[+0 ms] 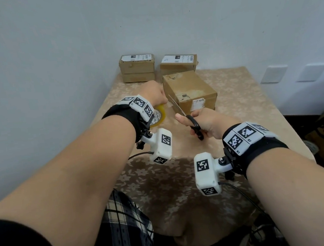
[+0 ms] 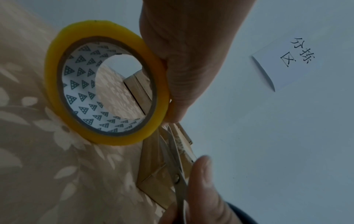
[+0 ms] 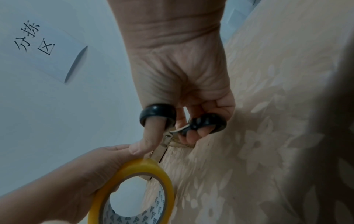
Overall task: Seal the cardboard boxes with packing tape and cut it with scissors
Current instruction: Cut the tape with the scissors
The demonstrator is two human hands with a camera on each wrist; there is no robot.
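My left hand (image 1: 155, 95) grips a yellowish roll of packing tape (image 1: 158, 118) just left of a brown cardboard box (image 1: 189, 92) on the table. In the left wrist view the tape roll (image 2: 103, 84) stands on edge, held by my left hand (image 2: 184, 60) at its rim. My right hand (image 1: 203, 122) holds black-handled scissors (image 1: 187, 117), thumb and fingers through the loops. The blades point up toward the gap between roll and box. In the right wrist view my right hand (image 3: 180, 94) holds the scissors (image 3: 172, 125), with the tape roll (image 3: 134, 189) in front. Any tape strip between roll and box is too clear to make out.
Two more stacks of cardboard boxes, one (image 1: 137, 69) left and one (image 1: 178, 63) right, stand at the table's far edge against the wall. The table carries a beige flowered cloth (image 1: 242, 101). A paper sign (image 2: 287, 63) hangs on the wall. Bags sit on the floor at right.
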